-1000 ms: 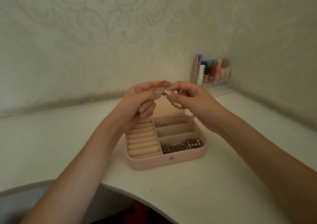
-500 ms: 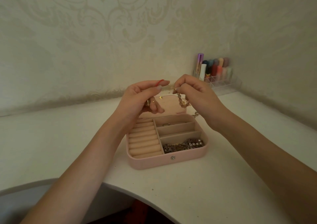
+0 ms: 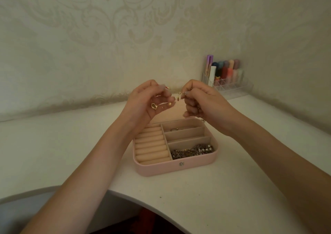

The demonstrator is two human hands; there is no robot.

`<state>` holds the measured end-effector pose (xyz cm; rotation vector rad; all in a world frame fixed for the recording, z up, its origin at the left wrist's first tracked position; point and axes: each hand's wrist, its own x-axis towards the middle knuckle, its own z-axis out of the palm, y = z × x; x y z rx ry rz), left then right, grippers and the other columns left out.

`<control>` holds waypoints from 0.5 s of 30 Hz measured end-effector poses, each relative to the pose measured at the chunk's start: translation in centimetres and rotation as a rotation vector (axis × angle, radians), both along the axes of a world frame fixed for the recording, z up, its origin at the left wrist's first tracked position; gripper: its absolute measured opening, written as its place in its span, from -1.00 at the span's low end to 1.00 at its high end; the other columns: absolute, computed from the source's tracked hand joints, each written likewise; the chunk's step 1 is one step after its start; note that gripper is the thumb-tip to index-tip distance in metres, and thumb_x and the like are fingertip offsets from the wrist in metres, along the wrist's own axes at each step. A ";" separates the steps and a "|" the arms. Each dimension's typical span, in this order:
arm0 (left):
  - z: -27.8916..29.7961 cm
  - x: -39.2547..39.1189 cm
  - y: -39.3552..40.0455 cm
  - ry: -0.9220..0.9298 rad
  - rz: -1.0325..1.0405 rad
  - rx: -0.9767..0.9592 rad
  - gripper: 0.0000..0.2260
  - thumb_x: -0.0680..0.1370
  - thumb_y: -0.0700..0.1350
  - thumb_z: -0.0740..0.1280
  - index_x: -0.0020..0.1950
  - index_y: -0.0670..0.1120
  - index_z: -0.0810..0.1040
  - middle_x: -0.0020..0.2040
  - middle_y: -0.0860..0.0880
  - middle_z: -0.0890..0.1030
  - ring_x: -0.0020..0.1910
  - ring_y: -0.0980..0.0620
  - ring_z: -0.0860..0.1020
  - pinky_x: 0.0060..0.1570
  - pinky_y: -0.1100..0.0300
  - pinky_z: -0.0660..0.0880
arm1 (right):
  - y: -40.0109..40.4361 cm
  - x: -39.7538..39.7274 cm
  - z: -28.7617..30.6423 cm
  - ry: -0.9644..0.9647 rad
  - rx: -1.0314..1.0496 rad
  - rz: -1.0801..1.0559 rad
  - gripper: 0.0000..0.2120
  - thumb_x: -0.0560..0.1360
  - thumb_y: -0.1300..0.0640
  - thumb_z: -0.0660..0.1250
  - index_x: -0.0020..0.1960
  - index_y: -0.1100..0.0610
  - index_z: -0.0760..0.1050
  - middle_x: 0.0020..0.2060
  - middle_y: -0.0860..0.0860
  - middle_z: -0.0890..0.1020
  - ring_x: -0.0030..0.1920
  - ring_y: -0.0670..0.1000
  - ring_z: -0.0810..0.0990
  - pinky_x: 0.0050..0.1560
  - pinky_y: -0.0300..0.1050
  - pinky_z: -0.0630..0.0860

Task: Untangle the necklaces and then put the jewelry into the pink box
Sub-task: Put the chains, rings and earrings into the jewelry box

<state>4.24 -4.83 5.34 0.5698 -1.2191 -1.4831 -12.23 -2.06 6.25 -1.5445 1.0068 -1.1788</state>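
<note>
Necklaces (image 3: 174, 97) hang mid-frame, pinched between left hand (image 3: 150, 101) and right hand (image 3: 200, 101); untangling underway. Next, likely ease strands apart above pink box (image 3: 176, 167).

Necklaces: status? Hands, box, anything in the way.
Left hand and right hand each pinch fine gold necklaces, raised above the open pink box. Front right compartment holds jewelry. Nothing blocks the box.

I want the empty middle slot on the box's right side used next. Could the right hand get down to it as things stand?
Probably yes. The pink box lies open, the middle compartment looks empty, and nothing covers it. The right hand hovers just above and behind it, but it is pinching a necklace that the left hand also holds.
</note>
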 end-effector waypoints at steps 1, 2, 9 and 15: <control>0.1 -0.1 0.2 -0.038 0.001 0.000 -0.78 0.56 -0.28 0.21 -0.28 -0.11 0.37 -0.40 -0.02 0.54 -0.47 0.10 0.50 -0.48 0.30 0.47 | 0.1 0.1 0.0 0.016 -0.006 0.006 -0.80 0.57 0.30 0.10 -0.16 0.16 0.42 -0.45 -0.04 0.28 -0.43 -0.06 0.23 -0.28 -0.19 0.52; 0.1 -0.1 0.3 -0.073 0.002 -0.006 -0.81 0.55 -0.27 0.23 -0.25 -0.10 0.36 -0.43 -0.01 0.53 -0.54 0.13 0.41 -0.61 0.35 0.34 | 0.1 0.1 0.1 0.032 -0.011 0.007 -0.80 0.57 0.29 0.10 -0.17 0.15 0.44 -0.45 -0.05 0.28 -0.42 -0.06 0.23 -0.28 -0.19 0.51; -0.3 -0.2 0.5 -0.350 0.062 -0.193 -0.95 0.51 -0.26 0.34 -0.11 -0.13 0.57 -0.52 0.03 0.45 -0.62 0.13 0.26 -0.58 0.36 0.13 | -0.1 -0.3 0.2 0.061 -0.038 -0.002 -0.77 0.57 0.28 0.11 -0.19 0.12 0.46 -0.48 -0.12 0.32 -0.45 -0.12 0.25 -0.37 -0.24 0.34; -0.4 -0.3 0.4 -0.415 0.158 -0.248 -0.90 0.53 -0.26 0.33 -0.19 -0.15 0.55 -0.63 0.08 0.32 -0.64 0.13 0.22 -0.58 0.33 0.18 | 0.0 -0.4 0.3 0.054 -0.014 -0.002 -0.79 0.57 0.29 0.11 -0.17 0.14 0.46 -0.50 -0.11 0.29 -0.47 -0.12 0.21 -0.42 -0.25 0.23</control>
